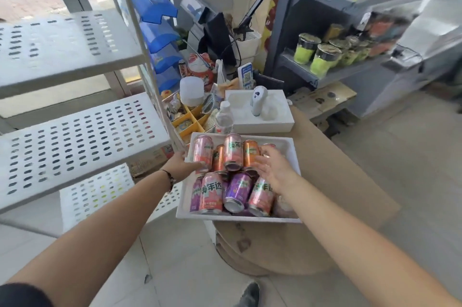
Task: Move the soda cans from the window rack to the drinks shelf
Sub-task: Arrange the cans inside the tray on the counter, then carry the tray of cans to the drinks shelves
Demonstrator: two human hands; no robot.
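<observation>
While our left hand (pixel 183 164) grips the white foam tray's (pixel 293 156) edge and our right hand (pixel 271 169) rests open-fingered on its loose pink, orange and purple soda cans (pixel 233 151), we judge them heavy, slippery, best held around the body.

Cans (pixel 233 174) fill the white tray (pixel 292 154); window rack (pixel 75 141) crowds its left, open floor (pixel 412 156) lies right.

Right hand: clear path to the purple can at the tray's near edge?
Probably yes. The right hand hovers over the tray just beyond the purple can, which lies on top, uncovered.
</observation>
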